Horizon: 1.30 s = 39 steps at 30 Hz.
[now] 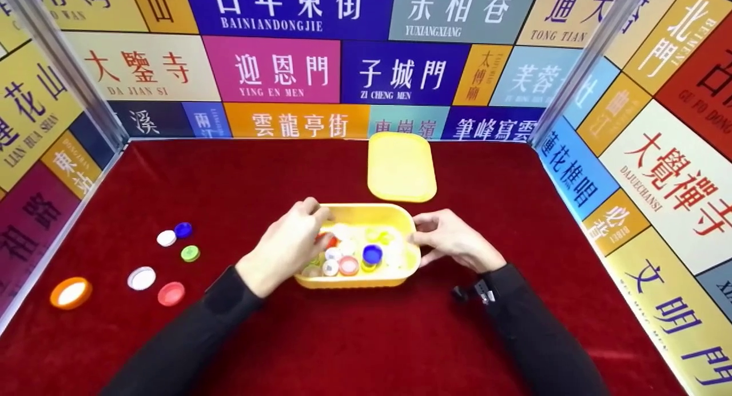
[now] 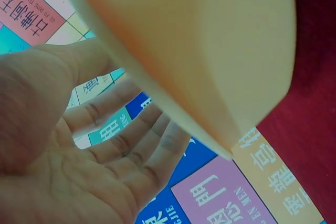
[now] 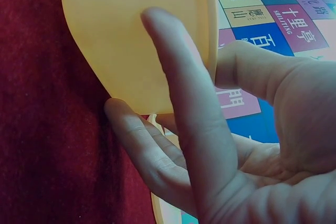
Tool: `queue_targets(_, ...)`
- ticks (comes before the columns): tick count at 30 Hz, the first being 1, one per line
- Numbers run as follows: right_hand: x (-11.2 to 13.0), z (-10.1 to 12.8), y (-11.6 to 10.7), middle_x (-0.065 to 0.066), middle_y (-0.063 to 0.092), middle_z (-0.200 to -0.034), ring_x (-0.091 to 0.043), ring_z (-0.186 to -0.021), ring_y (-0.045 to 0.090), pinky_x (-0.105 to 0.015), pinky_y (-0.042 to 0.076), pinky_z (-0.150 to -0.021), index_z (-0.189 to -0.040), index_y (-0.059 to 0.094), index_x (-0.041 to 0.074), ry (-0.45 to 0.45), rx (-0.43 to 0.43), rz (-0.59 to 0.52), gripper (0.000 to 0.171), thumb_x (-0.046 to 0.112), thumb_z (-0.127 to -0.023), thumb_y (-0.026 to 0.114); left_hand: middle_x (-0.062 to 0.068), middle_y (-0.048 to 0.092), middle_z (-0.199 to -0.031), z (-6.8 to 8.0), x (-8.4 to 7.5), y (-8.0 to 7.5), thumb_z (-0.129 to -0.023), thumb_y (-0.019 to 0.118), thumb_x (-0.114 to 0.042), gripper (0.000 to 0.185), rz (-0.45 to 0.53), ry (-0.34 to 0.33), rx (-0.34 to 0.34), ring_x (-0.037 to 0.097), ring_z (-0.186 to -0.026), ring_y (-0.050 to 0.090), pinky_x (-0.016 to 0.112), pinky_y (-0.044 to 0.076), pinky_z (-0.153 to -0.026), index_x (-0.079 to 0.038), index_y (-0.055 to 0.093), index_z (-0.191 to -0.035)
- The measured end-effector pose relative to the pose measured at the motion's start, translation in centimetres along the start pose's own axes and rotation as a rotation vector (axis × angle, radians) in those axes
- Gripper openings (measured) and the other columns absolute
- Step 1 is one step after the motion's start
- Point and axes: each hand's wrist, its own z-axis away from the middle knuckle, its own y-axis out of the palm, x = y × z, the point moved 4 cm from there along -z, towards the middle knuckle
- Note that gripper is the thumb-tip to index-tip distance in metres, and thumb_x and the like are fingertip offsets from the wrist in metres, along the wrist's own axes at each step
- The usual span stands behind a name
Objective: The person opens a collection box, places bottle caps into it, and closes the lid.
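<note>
A yellow plastic tub (image 1: 354, 282) stands mid-table, holding several bottle caps, among them a blue cap (image 1: 372, 254) and a pink cap (image 1: 348, 265). My left hand (image 1: 294, 233) reaches over the tub's left rim, thumb and forefinger apart, close to a red cap (image 1: 329, 240) inside. In the left wrist view its spread fingers pass behind the tub's wall (image 2: 210, 51), their tips partly hidden. The right hand (image 1: 452, 238) grips the tub's right end. Its thumb hooks over the rim, and fingers press the outer wall (image 3: 115, 40) in the right wrist view.
A yellow lid (image 1: 402, 168) lies behind the tub. Left on the red cloth are an orange cap (image 1: 71, 293), a white cap (image 1: 142, 278), a red cap (image 1: 171, 293), a green cap (image 1: 190, 253), a small white cap (image 1: 167, 238) and a dark blue cap (image 1: 183, 230). Printed panels surround the table.
</note>
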Motion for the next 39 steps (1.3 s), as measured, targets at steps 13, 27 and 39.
queue_targets(13, 0.1, 0.0, 0.0, -0.031, 0.077, -0.140, -0.030, -0.102, 0.086, -0.042, 0.074, -0.076, -0.152, 0.073, -0.003, 0.008, 0.006, 0.008, 0.046, 0.004, -0.106, 0.075, 0.021, 0.073, -0.117, 3.0, 4.8, -2.3, -0.104, 0.087, -0.015, 0.025, 0.008, -0.132, -0.064, 0.041, -0.106, 0.074, 0.055, 0.071, -0.086, -0.001, 0.081, -0.124)
queue_targets(27, 0.1, -0.1, 0.0, -0.029, 0.078, -0.136, -0.029, -0.099, 0.085, -0.042, 0.074, -0.076, -0.150, 0.073, -0.004, -0.001, 0.006, 0.009, 0.046, 0.004, -0.104, 0.075, 0.030, 0.072, -0.125, 8.2, 12.8, -6.0, -0.106, 0.080, -0.015, 0.027, 0.016, -0.382, -0.072, 0.053, -0.110, 0.073, 0.073, 0.065, -0.090, -0.002, 0.081, -0.130)
queue_targets(39, 0.0, 0.0, -0.1, -0.030, 0.079, -0.135, -0.026, -0.097, 0.086, -0.042, 0.074, -0.076, -0.149, 0.073, -0.005, -0.014, 0.016, 0.008, 0.045, 0.005, -0.105, 0.077, 0.042, 0.064, -0.132, 14.7, 20.5, -8.0, -0.107, 0.074, -0.022, 0.039, -0.022, -0.646, -0.026, 0.068, -0.117, 0.064, 0.085, 0.055, -0.089, 0.004, 0.074, -0.136)
